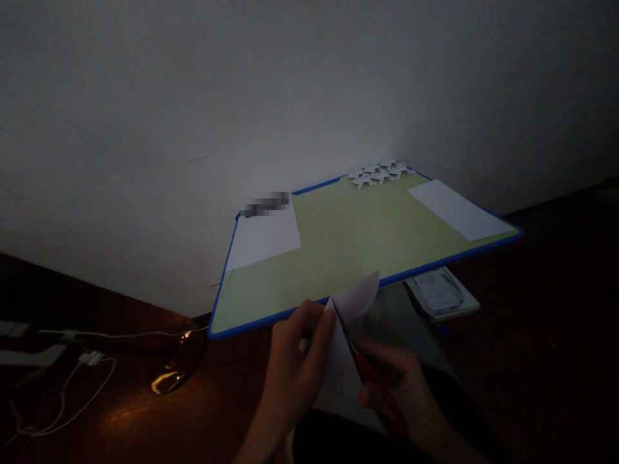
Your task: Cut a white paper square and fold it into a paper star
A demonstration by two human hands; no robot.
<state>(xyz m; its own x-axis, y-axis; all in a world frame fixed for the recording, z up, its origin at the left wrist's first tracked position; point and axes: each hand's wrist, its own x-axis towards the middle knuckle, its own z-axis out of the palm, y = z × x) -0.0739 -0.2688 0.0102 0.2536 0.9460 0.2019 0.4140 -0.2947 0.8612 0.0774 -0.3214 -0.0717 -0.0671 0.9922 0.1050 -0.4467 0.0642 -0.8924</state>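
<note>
My left hand (302,354) pinches a white sheet of paper (356,296) near its upper edge, just off the front edge of the table. In my right hand (401,380) is a pair of scissors with red handles (380,383). Its blades lie along a cut line in the sheet, with their tip end close to my left thumb. A flap of the paper stands out to the right of the blades. The lower part of the sheet hangs down between my hands, partly hidden by them.
A small table with a blue rim (275,319) stands against the wall. On it lie a white sheet (265,238) at left, another sheet (459,209) at right and several folded paper pieces (380,173) at the back. White cables (91,357) run across the floor at left.
</note>
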